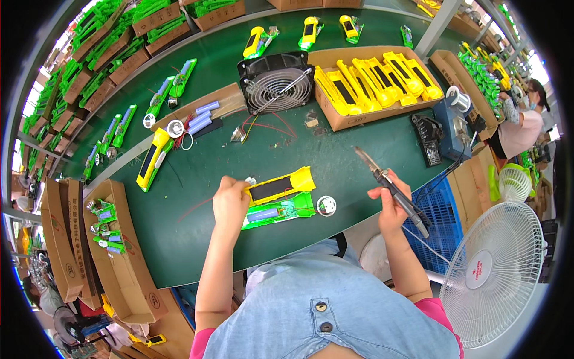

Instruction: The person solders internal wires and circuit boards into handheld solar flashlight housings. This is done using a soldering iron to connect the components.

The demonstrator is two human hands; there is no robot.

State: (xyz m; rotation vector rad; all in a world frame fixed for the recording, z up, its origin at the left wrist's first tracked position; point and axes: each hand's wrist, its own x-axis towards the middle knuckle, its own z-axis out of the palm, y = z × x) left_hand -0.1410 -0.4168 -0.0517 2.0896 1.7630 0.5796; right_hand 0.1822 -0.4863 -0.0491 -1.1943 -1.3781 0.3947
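My right hand [391, 202] is wrapped round a soldering iron [405, 206], its metal tip pointing up and away over the table. On the left, the fingers of my left hand [230, 202] are pinched at the end of a yellow shell with a dark panel [280, 187]; whether they grip the shell or a small part there is hidden. Just below that shell lies a green shell [281, 210] holding a blue cylindrical battery [263, 214] and a circuit board. A round white lamp piece [326, 205] rests at its right end, beside red wires.
A box of yellow shells [376, 84] stands behind, beside a black fan [276, 84]. Blue batteries [200, 121] and a yellow-green unit [153, 158] lie to the left. A solder spool [458, 99] is at the right, and a white fan [490, 272] near my right elbow.
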